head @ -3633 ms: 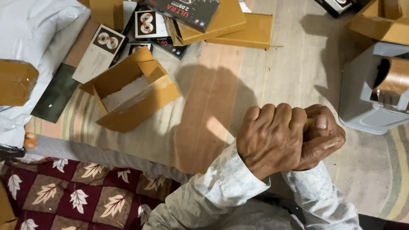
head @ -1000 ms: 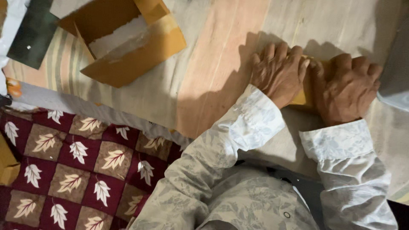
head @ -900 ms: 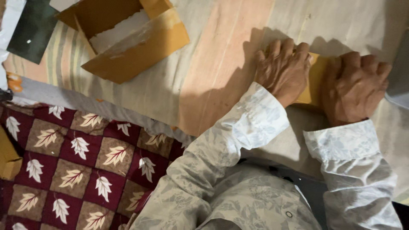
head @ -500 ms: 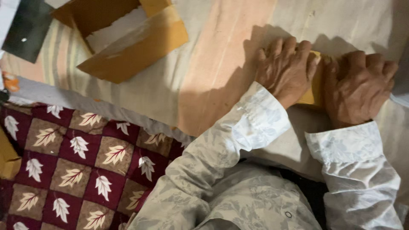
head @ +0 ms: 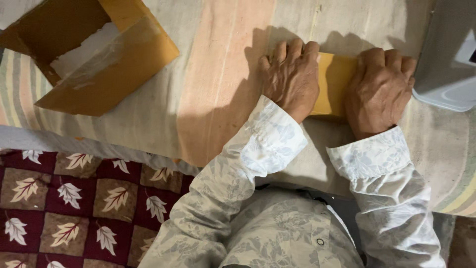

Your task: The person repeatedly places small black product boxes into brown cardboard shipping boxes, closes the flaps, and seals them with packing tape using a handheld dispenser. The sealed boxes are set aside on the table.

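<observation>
1. Both hands sit a little higher and further apart than half a second ago, and more of the yellow card between them shows; the view has crept closer too.
2. Striped cloth covers the surface and gives a soft bed, so pressure should go straight down, not sideways, or the cloth may ruck.
3. An open cardboard box lies well apart to the left, and a grey machine stands just beside the right hand; neither is in the way.
4. Flat yellow card lies on the cloth between the hands, its edges tucked under both.
5. Left hand rests palm down, fingers together, pinning the card's left edge; it grips nothing.
6. Right hand lies flat likewise on the right edge. Even weight from both palms should keep the card square while it is pressed.
</observation>
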